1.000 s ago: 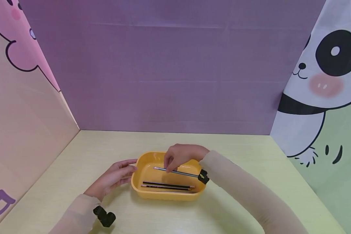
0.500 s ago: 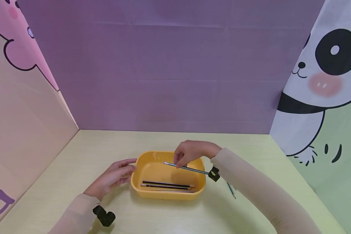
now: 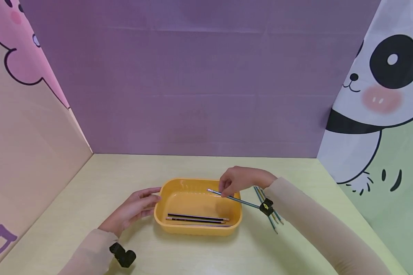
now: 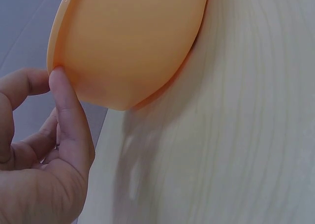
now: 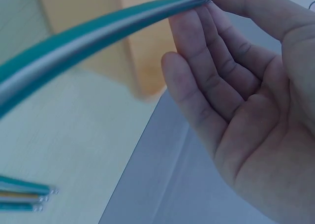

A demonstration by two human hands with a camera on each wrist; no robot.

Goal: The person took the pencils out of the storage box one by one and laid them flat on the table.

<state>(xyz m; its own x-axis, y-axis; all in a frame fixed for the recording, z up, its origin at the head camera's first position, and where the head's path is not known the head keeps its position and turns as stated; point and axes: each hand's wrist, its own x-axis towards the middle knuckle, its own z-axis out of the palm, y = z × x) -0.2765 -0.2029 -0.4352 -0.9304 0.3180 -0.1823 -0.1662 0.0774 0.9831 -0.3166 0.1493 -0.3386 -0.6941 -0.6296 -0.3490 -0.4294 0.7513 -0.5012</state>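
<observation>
My right hand point(image 3: 239, 180) pinches a teal-and-silver striped pencil point(image 3: 245, 201) near its eraser end, above the right side of a yellow tray point(image 3: 197, 229). In the right wrist view the same pencil point(image 5: 106, 34) runs leftward from the thumb and fingertips, while the other fingers stay loosely bent. My left hand point(image 3: 135, 210) holds the tray's left rim between thumb and fingers, as the left wrist view shows beside the tray wall point(image 4: 133, 42). Several dark striped pencils point(image 3: 196, 218) lie inside the tray along its near side.
Right of the tray, several teal and yellowish pencils point(image 3: 274, 221) lie on the pale wooden table point(image 3: 179, 256), partly hidden by the right wrist camera point(image 3: 266, 206). A purple panel point(image 3: 206, 95) stands behind, with printed side panels left and right.
My right hand has moved right with the teal pencil, from over the tray's middle toward its right rim. Pencils on the table have come into view. My left hand stays put.
</observation>
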